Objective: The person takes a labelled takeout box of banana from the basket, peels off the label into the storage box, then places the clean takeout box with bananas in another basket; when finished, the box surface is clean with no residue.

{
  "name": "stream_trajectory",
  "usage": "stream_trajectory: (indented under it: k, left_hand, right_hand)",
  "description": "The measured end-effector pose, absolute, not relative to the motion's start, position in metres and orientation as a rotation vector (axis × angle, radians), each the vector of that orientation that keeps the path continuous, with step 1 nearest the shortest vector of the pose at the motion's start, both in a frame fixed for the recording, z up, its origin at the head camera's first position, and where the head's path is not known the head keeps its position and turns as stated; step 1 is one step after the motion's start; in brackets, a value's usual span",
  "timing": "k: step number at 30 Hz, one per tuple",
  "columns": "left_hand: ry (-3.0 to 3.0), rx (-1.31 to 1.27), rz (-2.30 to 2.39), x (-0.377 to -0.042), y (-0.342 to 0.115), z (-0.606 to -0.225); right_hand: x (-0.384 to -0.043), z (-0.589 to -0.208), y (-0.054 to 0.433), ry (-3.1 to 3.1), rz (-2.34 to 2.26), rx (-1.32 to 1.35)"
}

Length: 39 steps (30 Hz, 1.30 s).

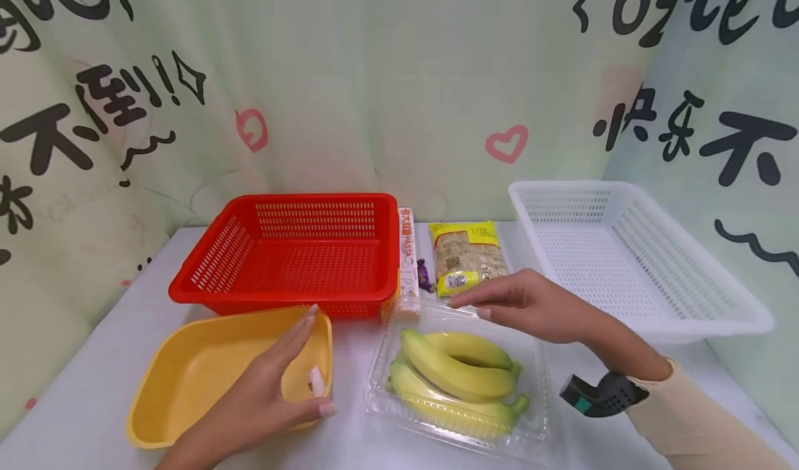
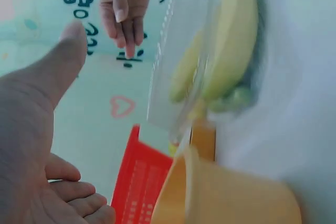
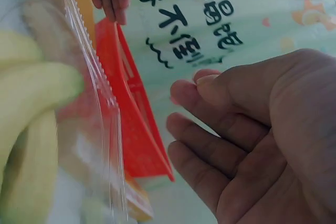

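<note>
My left hand (image 1: 265, 394) hovers over the right side of a yellow plastic basin (image 1: 187, 380), thumb spread from the fingers and nothing in its grasp. Inside that basin, by its right wall, lies a small white wrapped piece (image 1: 317, 381). To the right, bananas (image 1: 458, 369) lie in a clear plastic container (image 1: 538, 414) on the table. Above the container's back right part is my right hand (image 1: 530, 307), its fingers loosely bent and holding nothing. In the right wrist view, the palm of the right hand (image 3: 241, 145) is bare beside the container's ridged rim.
A red perforated basket (image 1: 318, 255) stands behind the yellow basin. Next to it are a pasta box (image 1: 408, 248), a small purple wrapped item (image 1: 424, 276) and a yellow-topped bag (image 1: 468, 255). At the right stands a white basket (image 1: 599, 269). A printed curtain (image 1: 374, 96) hangs behind.
</note>
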<state>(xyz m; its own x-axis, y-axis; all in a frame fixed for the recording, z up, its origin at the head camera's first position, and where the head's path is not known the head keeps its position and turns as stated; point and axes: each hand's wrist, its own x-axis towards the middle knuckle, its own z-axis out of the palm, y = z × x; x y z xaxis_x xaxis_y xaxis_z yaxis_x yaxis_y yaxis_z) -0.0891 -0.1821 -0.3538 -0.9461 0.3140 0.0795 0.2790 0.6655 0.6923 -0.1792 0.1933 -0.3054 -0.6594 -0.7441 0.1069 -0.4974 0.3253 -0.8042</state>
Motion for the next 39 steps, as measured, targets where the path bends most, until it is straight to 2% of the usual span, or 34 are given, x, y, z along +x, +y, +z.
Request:
stream_trajectory:
  k: [9,14,19,26,33,39]
  left_hand:
    - [2.616,0.589,1.330,-0.090,-0.145,-0.360]
    - [2.508,0.626,1.375,-0.083,-0.127,-0.368]
    - [2.496,0.684,1.416,-0.082,-0.115,-0.381]
    - [2.482,0.619,1.581,-0.090,-0.108,-0.399]
    - [2.419,0.621,1.678,-0.099,-0.102,-0.409]
    - [2.421,0.555,1.684,-0.099,-0.103,-0.415]
  right_hand:
    - [-0.161,-0.325,0.234,2.523,-1.378,-1.004]
    - [-0.153,-0.341,0.239,2.510,-1.443,-1.056]
    - [-0.145,-0.356,0.242,2.560,-1.415,-0.986]
    - [-0.142,-0.379,0.242,2.595,-1.555,-1.003]
    - [-0.143,-0.390,0.247,2.716,-1.489,-0.661]
    - [-0.142,-0.398,0.251,2.456,-1.615,-0.346]
